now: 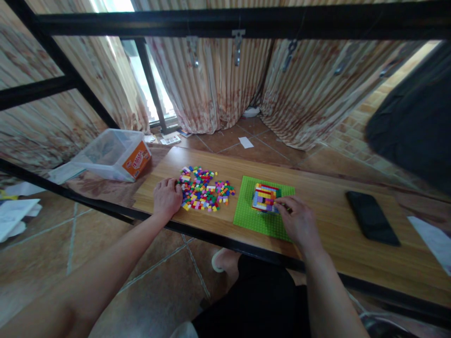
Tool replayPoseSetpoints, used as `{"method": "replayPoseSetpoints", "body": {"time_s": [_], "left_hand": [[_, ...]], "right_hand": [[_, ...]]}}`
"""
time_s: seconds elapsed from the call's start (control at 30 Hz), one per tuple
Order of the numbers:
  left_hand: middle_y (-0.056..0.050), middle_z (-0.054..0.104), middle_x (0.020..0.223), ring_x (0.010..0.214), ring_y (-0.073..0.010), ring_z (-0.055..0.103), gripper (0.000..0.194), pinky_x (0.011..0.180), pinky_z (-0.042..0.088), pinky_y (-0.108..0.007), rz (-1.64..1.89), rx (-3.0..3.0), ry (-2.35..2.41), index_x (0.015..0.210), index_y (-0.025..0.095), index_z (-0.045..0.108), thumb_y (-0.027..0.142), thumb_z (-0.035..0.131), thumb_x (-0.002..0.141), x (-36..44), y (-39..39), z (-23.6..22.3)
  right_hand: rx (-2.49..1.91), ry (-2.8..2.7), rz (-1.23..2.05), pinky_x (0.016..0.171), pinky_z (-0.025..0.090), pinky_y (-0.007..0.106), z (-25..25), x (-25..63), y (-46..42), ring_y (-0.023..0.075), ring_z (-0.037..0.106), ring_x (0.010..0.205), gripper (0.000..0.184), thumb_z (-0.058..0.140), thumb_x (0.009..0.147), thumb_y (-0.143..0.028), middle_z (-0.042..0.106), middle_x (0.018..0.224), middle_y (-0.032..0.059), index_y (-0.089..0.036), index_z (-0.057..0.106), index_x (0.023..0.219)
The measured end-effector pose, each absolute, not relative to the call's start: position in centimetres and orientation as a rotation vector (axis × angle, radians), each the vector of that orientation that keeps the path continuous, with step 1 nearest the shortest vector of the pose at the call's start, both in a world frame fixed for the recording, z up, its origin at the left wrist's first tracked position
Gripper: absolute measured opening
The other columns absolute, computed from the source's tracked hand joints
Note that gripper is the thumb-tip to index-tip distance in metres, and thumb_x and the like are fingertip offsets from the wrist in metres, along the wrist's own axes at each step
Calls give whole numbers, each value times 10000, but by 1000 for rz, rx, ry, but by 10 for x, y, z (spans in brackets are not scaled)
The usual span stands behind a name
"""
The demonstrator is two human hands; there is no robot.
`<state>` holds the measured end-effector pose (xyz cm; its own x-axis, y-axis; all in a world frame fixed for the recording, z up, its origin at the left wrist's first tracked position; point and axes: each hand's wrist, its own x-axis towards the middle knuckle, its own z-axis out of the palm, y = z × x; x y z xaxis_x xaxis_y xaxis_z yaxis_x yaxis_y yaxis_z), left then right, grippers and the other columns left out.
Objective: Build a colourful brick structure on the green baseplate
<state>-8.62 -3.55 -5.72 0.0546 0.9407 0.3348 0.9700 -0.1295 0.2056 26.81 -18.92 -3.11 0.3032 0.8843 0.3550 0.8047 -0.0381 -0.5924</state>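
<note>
A small square structure of building bricks (264,197), in red, yellow, white, purple and other colours, stands on a green studded baseplate (244,213). At its right side my right hand (298,218) is closed in a pinch on a tiny building brick, mostly hidden by the fingertips. To the left of the baseplate, a pile of loose multicoloured bricks (200,190) is spread over the wooden table (225,227). My left hand (167,197) rests at the pile's left edge with its fingers curled in; whatever they may hold is hidden.
A black phone (372,217) lies on the table to the right, with white paper (431,244) beyond it. On the left stands a clear plastic box (105,152) with an orange label. Black metal bars (225,23) cross overhead, with clips hanging. Patterned curtains (214,84) hang behind.
</note>
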Motion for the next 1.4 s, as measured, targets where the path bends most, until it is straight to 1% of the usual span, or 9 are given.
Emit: {"method": "replayPoseSetpoints", "body": {"time_s": [0.2,0.47,0.7,1.1,1.4], "left_hand": [[-163,663,1196,1144,-324,570,376,1007,426,-462,-611,-2224,-2043,1134,145,661,305,375,949,-85,-36,-56],[-161,664,1203,1138,-328,570,380,1010,422,-468,-583,-2217,-2038,1135,143,667,299,378,945,-86,-36,-56],[-157,663,1209,1149,-327,569,384,1011,424,-462,-595,-2219,-2052,1147,149,667,303,379,945,-86,-37,-56],[-157,656,1223,1159,-328,560,391,1019,423,-457,-570,-2225,-2060,1153,144,663,309,373,948,-85,-38,-54],[-158,663,1211,1141,-331,566,388,1000,430,-464,-570,-2217,-2047,1144,150,667,305,375,941,-85,-38,-54]], "right_hand": [[-1837,-1544,110,780,480,366,-31,268,-189,225,647,838,285,494,909,-372,692,932,86,-203,714,843],[-1848,-1506,121,742,493,359,-30,269,-190,199,629,749,278,516,892,-382,687,908,76,-198,718,840],[-1846,-1539,101,767,492,363,-30,267,-189,221,649,829,284,497,908,-370,695,921,81,-207,719,839],[-1849,-1633,9,813,504,404,-31,267,-187,244,642,855,309,447,926,-331,688,928,109,-185,710,855],[-1850,-1578,45,819,503,408,-33,264,-185,234,636,837,296,469,901,-342,685,906,93,-215,720,810]]}}
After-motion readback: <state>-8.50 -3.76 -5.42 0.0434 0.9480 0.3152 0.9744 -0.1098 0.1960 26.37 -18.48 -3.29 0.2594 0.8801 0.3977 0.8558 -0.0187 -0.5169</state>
